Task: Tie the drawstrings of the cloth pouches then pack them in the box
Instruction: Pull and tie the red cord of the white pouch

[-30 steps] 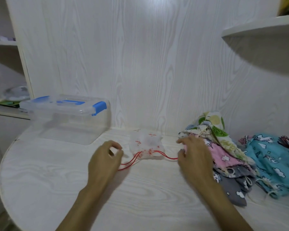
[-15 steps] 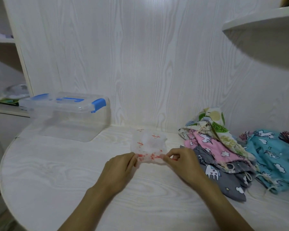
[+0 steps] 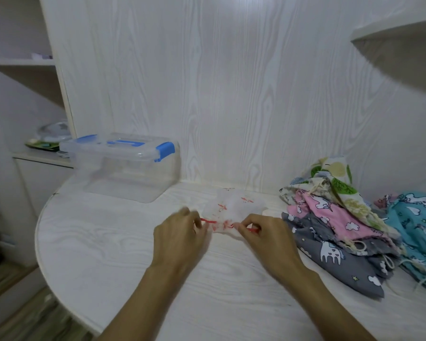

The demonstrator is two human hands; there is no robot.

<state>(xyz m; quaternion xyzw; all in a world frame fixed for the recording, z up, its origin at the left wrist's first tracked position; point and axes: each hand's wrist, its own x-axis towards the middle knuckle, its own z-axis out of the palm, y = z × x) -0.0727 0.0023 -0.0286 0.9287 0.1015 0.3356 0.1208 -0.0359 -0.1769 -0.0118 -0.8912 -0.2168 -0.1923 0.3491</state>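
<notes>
A small white pouch with red print [image 3: 234, 209] lies flat on the white table [image 3: 108, 242], near the back wall. My left hand [image 3: 180, 232] pinches a red drawstring [image 3: 208, 220] at the pouch's near left corner. My right hand [image 3: 266, 232] pinches the red string at the near right corner. A clear plastic box [image 3: 128, 168] with a closed lid and blue latches stands at the back left. A pile of printed pouches [image 3: 335, 217], pink, grey, green-leafed, lies to the right of my right hand.
A turquoise unicorn-print pouch [image 3: 418, 225] lies at the far right edge. A shelf [image 3: 399, 28] juts out above the pile. Left of the table stand shelves and a lower counter [image 3: 42, 156] with small items. The table's rounded edge curves along the left.
The hands came in from the pulled-out strings to the pouch's near edge, and now they have drawn slightly apart again with the red string showing. The view shifted slightly.
</notes>
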